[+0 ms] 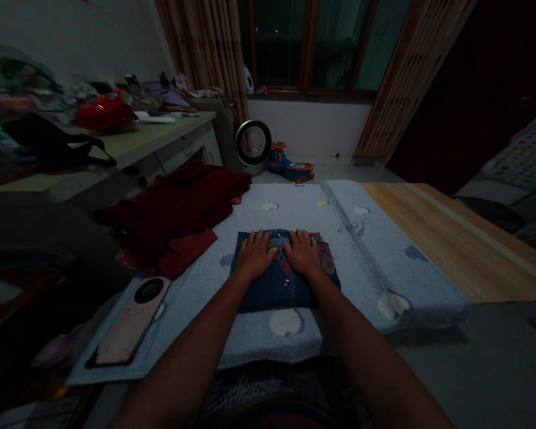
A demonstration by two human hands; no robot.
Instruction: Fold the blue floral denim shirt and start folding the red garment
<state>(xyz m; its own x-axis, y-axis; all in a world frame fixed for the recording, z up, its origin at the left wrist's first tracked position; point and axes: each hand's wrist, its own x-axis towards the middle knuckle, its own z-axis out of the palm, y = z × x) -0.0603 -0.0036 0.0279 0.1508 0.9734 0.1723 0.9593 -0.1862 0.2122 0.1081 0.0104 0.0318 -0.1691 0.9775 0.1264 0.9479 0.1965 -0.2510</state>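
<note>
A folded denim garment [272, 292], dark blue with coloured patterns on its right side and metal buttons down the middle, lies in a neat rectangle in front of me. My left hand [254, 256] rests flat on its upper left part, fingers spread and pointing away. On the upper right part lies my right hand [302, 253], also flat with fingers apart. The two thumbs come close together near the garment's middle. Under it is a light blue cloth [290, 348] with white heart shapes, spread over the table.
Dark red clothing [183, 199] is heaped at the left. A phone [131, 322] lies at the near left corner. Bare wooden tabletop [455, 238] shows on the right. Behind stand a washer with its round door [253, 142] open and a blue-orange ride-on toy [290, 164].
</note>
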